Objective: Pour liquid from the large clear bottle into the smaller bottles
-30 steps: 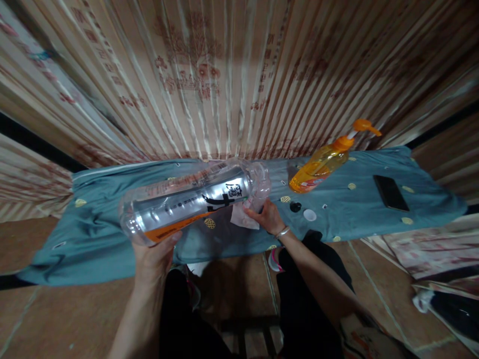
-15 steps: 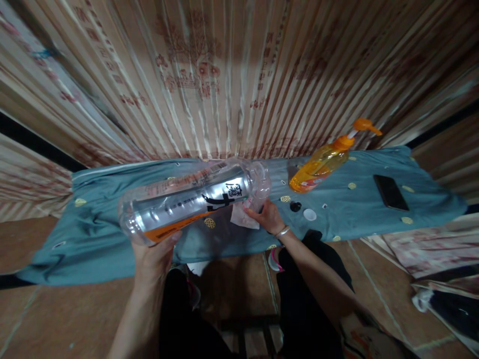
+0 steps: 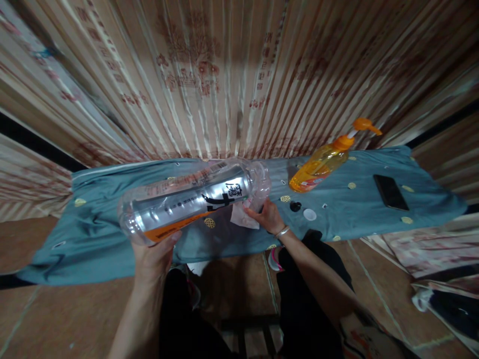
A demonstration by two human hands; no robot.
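Note:
A large clear plastic bottle [image 3: 187, 199] with a silver and orange label lies tilted across my view, above the blue-green cloth. My left hand [image 3: 155, 254] grips its lower left end from beneath, thumb along the label. At the other end, my right hand [image 3: 266, 217] has closed fingers on a white tissue [image 3: 243, 217], close against the bottle's right end. Part of the tissue hangs below the bottle; the rest is hidden behind it. A bracelet circles my right wrist.
An orange pump bottle [image 3: 318, 167] stands to the right on the cloth-covered table [image 3: 374, 214]. Near it lie a small black piece [image 3: 295, 206] and a white round disc [image 3: 309, 214]. A phone [image 3: 391, 192] lies farther right. Pleated curtains [image 3: 232, 80] hang behind the table.

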